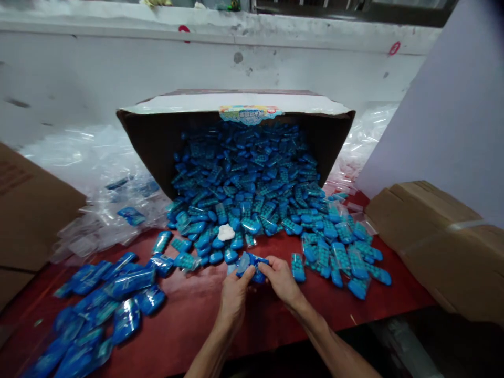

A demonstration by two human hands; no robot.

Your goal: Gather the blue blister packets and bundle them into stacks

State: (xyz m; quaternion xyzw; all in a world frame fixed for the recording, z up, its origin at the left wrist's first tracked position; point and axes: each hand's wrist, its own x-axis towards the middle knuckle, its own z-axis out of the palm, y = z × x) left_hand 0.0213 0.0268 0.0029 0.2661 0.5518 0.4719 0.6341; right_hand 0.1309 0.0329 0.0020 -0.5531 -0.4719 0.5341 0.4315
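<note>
- Two hands meet low in the middle of the view: our left hand [234, 294] comes up from six o'clock, our right hand [282, 279] from about five o'clock, forearms bare and angled toward each other.
- Both hands are closed in a pinch on the same small blue packet [252, 263], the left at its left end, the right at its right end; thumbs lie on top, knuckles curled under.
- The small blue packet is a blue piece in clear glossy wrapping, held just above the red table [197, 315], at six o'clock of the big heap.
- One open cardboard box [157, 139] lies tipped on its side at twelve o'clock, and a heap of blue pieces [252, 184], too many for us to count, spills from it onto the table.
- One white crumpled scrap [226, 232] sits at the heap's near edge, at eleven o'clock of our hands.
- A second spread of bagged blue pieces [118, 299] lies at nine o'clock, again beyond counting.
- Empty clear bags [79, 168] pile up at ten o'clock.
- Two more brown cartons show: one carton at the left edge [27, 210], one taped carton at three o'clock [437, 236].
</note>
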